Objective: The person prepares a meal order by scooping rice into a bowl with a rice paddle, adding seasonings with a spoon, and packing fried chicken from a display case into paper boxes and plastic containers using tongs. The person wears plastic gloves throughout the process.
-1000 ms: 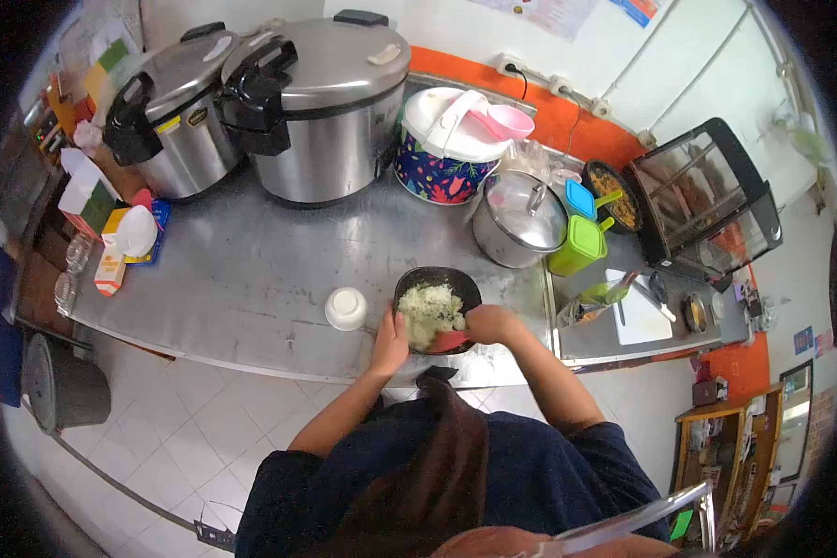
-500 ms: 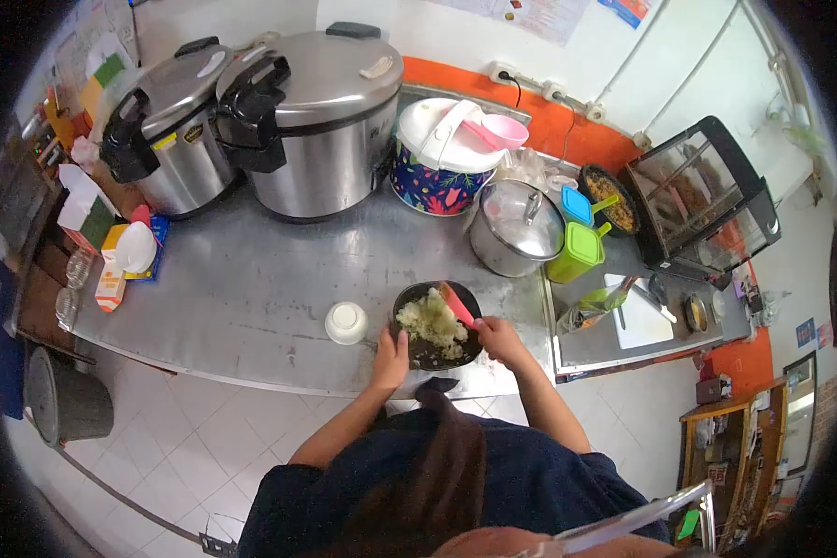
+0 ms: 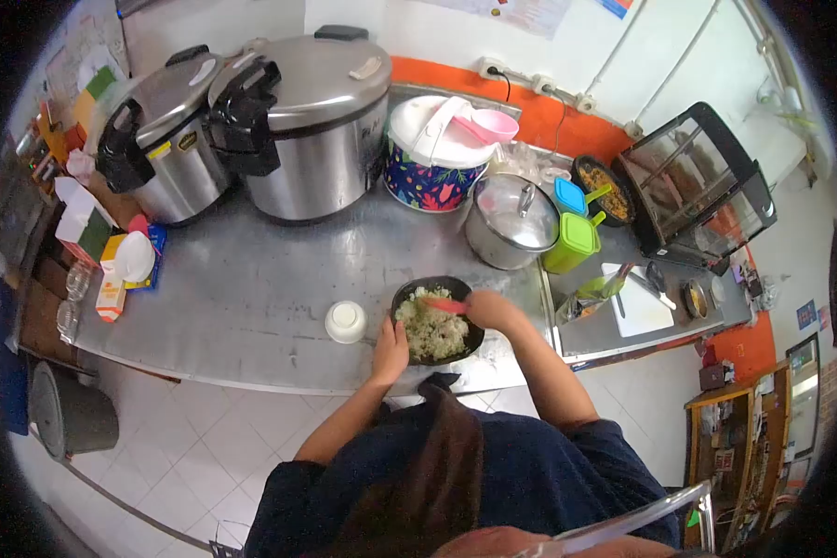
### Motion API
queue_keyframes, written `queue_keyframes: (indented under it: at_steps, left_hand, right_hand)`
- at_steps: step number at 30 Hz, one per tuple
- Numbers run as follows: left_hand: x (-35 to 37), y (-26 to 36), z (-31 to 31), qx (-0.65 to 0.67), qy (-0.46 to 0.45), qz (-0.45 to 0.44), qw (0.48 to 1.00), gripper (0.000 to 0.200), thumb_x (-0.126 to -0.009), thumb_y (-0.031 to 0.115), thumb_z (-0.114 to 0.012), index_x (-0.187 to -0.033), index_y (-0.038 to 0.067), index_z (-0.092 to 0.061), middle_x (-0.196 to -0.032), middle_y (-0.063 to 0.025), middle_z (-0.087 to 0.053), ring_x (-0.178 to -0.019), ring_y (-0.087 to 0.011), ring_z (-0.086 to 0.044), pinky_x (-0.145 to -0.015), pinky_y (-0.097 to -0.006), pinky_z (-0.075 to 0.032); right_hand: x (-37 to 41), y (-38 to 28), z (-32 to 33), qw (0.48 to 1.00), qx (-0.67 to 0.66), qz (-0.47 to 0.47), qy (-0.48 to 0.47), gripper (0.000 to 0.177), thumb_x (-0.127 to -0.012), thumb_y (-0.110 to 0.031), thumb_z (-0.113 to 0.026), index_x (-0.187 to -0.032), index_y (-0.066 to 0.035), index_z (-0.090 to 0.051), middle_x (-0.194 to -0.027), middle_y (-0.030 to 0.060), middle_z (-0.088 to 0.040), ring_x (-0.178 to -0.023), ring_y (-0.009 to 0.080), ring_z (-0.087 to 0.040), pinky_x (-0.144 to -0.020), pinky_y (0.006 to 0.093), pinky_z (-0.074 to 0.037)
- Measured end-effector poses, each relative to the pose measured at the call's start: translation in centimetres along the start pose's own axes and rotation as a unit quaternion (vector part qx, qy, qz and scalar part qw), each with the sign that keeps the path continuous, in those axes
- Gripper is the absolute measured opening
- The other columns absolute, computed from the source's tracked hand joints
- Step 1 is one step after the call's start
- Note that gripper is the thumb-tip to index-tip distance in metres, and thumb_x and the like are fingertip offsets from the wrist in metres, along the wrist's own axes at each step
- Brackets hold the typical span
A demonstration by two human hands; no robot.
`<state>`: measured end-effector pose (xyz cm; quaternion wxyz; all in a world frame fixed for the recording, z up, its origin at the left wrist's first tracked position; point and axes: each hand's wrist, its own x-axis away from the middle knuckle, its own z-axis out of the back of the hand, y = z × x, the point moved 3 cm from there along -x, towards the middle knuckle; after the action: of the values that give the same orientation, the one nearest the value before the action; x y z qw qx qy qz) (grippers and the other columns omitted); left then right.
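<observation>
A dark round bowl (image 3: 475, 346) holding whitish-green rice (image 3: 435, 333) stands near the front edge of the metal counter. My left hand (image 3: 391, 350) is against the bowl's left side, its fingers on the rim. In my right hand (image 3: 490, 311), at the bowl's upper right, is the handle of a pink spatula (image 3: 445, 305), whose blade lies in the rice near the far side. Just left of the bowl sits a small white bowl (image 3: 346, 322).
Two large steel cookers (image 3: 312, 121) stand at the back left, beside a floral bucket (image 3: 434, 183) with a pink scoop. A lidded pot (image 3: 511, 223), green container (image 3: 572, 244), white cutting board (image 3: 638, 305) and glass case (image 3: 697, 186) are to the right.
My right hand has moved slightly up and left, swinging the spatula flatter across the rice. The rice is now spread more widely in the bowl. My left hand stays at the bowl.
</observation>
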<state>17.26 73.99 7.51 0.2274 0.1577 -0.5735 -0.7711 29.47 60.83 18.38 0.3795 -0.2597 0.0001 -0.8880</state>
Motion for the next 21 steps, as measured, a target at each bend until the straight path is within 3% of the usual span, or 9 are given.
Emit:
queue_keyframes:
  at_steps: [2,3,5,9,11,15,17,21]
  left_hand:
    - [-0.2,0.6,0.3,-0.002,-0.01,-0.019,1.0,0.041,-0.088,0.023,-0.031,-0.119,-0.004,-0.032,-0.115,-0.0265,-0.04,-0.107,-0.0388,-0.038,-0.09,-0.04,-0.03]
    - [-0.3,0.8,0.4,-0.004,-0.012,-0.015,1.0,0.041,-0.088,0.023,-0.031,-0.119,-0.004,-0.032,-0.115,-0.0265,-0.04,-0.107,-0.0388,-0.038,-0.09,-0.04,-0.03]
    - [-0.2,0.7,0.3,-0.017,-0.03,0.045,0.998,0.041,-0.088,0.023,-0.031,-0.118,-0.004,-0.032,-0.113,-0.0266,-0.042,-0.105,-0.0396,-0.04,-0.088,-0.0407,-0.032]
    - [-0.3,0.8,0.2,-0.027,0.007,0.049,0.998,0.041,-0.088,0.023,-0.03,-0.118,-0.004,-0.032,-0.111,-0.0267,-0.044,-0.104,-0.0403,-0.041,-0.088,-0.0413,-0.032]
    - [-0.2,0.8,0.3,-0.019,0.003,-0.008,1.0,0.042,-0.088,0.024,-0.03,-0.119,-0.003,-0.032,-0.111,-0.0271,-0.044,-0.103,-0.0404,-0.042,-0.087,-0.0416,-0.033]
    - [-0.4,0.4,-0.1,-0.021,0.002,-0.012,1.0,0.042,-0.088,0.024,-0.03,-0.12,-0.002,-0.031,-0.111,-0.0275,-0.044,-0.102,-0.0412,-0.042,-0.087,-0.0425,-0.033]
    - [-0.3,-0.2,-0.3,-0.05,-0.014,0.018,0.998,0.042,-0.088,0.024,-0.03,-0.121,-0.002,-0.031,-0.111,-0.0282,-0.044,-0.101,-0.0419,-0.042,-0.085,-0.0427,-0.034]
    - [0.1,0.5,0.1,-0.038,-0.011,0.03,0.999,0.044,-0.088,0.026,-0.03,-0.12,-0.003,-0.031,-0.108,-0.0295,-0.045,-0.099,-0.0429,-0.043,-0.084,-0.0431,-0.034]
  right_hand:
    - [-1.6,-1.9,-0.9,0.994,0.007,-0.029,0.109,0.019,-0.069,-0.012,-0.046,-0.07,0.0,-0.06,-0.073,0.019,-0.059,-0.072,0.0325,-0.058,-0.065,0.0402,-0.047]
    - [-3.3,-1.7,-4.2,0.991,0.023,0.031,0.126,0.019,-0.069,-0.013,-0.046,-0.07,-0.001,-0.06,-0.073,0.0187,-0.06,-0.071,0.0322,-0.059,-0.064,0.0407,-0.047]
    - [-1.7,-3.6,-4.7,0.995,0.053,0.028,0.078,0.018,-0.068,-0.013,-0.046,-0.07,-0.001,-0.06,-0.074,0.0185,-0.06,-0.072,0.0319,-0.059,-0.063,0.0413,-0.047]
    - [0.2,-2.1,-2.0,0.992,0.103,0.07,-0.005,0.018,-0.067,-0.014,-0.047,-0.07,-0.002,-0.061,-0.073,0.0189,-0.059,-0.072,0.0319,-0.059,-0.062,0.0413,-0.047]
    - [0.9,-1.0,1.9,0.995,0.091,-0.022,0.039,0.017,-0.066,-0.015,-0.05,-0.069,-0.002,-0.061,-0.074,0.0189,-0.059,-0.072,0.0321,-0.059,-0.063,0.0408,-0.047]
    - [-3.7,1.0,-1.5,0.988,0.018,-0.061,0.139,0.015,-0.065,-0.014,-0.051,-0.064,-0.002,-0.061,-0.072,0.0187,-0.059,-0.071,0.0322,-0.059,-0.061,0.041,-0.046]
    - [-5.7,-0.4,-5.7,0.986,0.092,0.138,0.02,0.017,-0.065,-0.016,-0.053,-0.063,-0.002,-0.062,-0.069,0.0183,-0.059,-0.068,0.0316,-0.059,-0.06,0.0406,-0.046]
    - [-3.1,-0.5,-2.2,0.996,0.001,0.048,-0.073,0.019,-0.066,-0.019,-0.054,-0.065,-0.003,-0.063,-0.065,0.0182,-0.059,-0.065,0.0305,-0.059,-0.059,0.0399,-0.045]
